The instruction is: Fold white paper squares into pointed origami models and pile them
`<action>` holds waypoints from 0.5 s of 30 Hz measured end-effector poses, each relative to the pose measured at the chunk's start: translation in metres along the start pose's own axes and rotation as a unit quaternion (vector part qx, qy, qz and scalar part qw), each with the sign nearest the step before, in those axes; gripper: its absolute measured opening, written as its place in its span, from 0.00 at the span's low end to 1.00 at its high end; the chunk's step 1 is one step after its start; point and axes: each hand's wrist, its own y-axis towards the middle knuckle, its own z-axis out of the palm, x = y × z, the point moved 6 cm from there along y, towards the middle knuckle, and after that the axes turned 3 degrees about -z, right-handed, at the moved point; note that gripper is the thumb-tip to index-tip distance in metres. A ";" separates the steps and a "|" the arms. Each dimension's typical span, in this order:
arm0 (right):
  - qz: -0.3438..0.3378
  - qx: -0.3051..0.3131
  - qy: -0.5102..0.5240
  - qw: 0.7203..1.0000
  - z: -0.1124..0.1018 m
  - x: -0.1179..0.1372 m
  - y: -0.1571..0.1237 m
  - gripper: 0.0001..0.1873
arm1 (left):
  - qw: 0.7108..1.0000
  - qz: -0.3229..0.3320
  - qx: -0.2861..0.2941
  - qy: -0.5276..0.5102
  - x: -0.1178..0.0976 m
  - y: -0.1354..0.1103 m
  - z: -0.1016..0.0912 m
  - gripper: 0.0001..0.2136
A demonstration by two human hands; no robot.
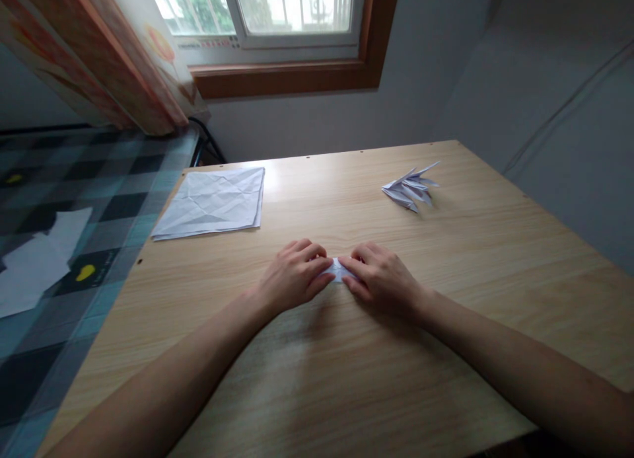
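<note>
A small folded piece of white paper (337, 270) is held at the middle of the wooden table (307, 365), mostly covered by fingers. My left hand (300, 273) grips its left end between thumb and fingertips. On the opposite end, the thumb and fingers of my right hand (379, 276) close in the same way. Only a short strip of the paper shows between the two hands, so its full shape is hidden.
Creased white paper sheets (212, 203) lie stacked at the table's far left. A spiky folded paper piece (411, 187) rests at the back right. Left of the table, torn white paper (39, 263) lies on a checked cloth (133, 240). A wall and window (297, 8) stand behind.
</note>
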 end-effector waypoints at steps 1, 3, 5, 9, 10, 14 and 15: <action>0.002 0.002 -0.002 1.000 0.000 0.000 0.000 0.15 | 1.000 0.000 0.000 -0.001 0.000 0.000 0.000 0.13; 0.001 0.004 -0.005 1.000 -0.001 0.000 0.000 0.17 | 1.000 0.002 -0.001 -0.004 0.000 0.000 -0.001 0.13; 0.000 0.004 -0.008 1.000 -0.001 -0.001 0.001 0.17 | 1.000 0.003 -0.004 -0.003 -0.001 0.000 -0.001 0.13; 0.007 0.002 -0.011 1.000 -0.001 -0.003 0.001 0.17 | 1.000 0.001 -0.004 -0.001 0.000 0.000 0.000 0.13; 0.010 0.000 -0.006 1.000 -0.001 -0.003 0.001 0.16 | 1.000 0.001 -0.004 -0.002 0.000 -0.001 0.000 0.13; 0.019 -0.009 0.026 0.999 0.000 -0.007 0.000 0.15 | 1.000 -0.001 0.002 -0.005 0.001 -0.001 0.000 0.13; 0.021 -0.012 0.034 0.999 0.000 -0.008 -0.001 0.15 | 1.000 0.000 0.002 -0.005 0.001 -0.001 0.000 0.13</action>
